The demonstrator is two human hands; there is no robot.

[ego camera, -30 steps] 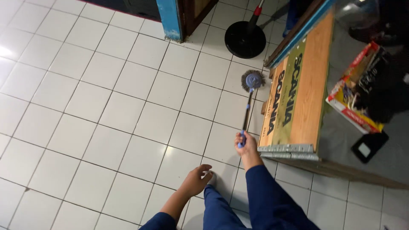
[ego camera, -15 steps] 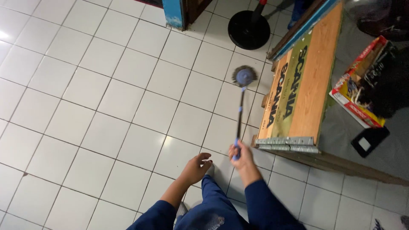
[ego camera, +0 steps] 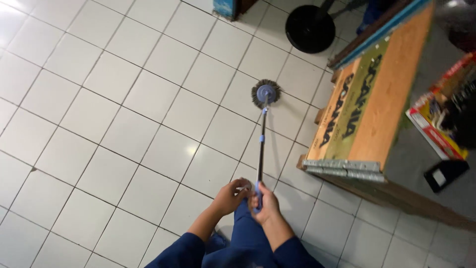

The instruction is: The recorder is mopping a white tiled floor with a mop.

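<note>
Right hand (ego camera: 266,202) is wrapped tight around the mop (ego camera: 261,144) handle's near end; left hand (ego camera: 229,196) sits just beside it, loosely curled, can't tell if it's gripping. Mop head (ego camera: 266,93) is down on the white tile floor (ego camera: 124,124), near a wooden crate (ego camera: 382,99).

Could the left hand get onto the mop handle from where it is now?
Probably yes. The left hand is open just beside the right hand, which grips the top of the mop handle. Nothing lies between them, and the shaft below the grip is bare.
</note>
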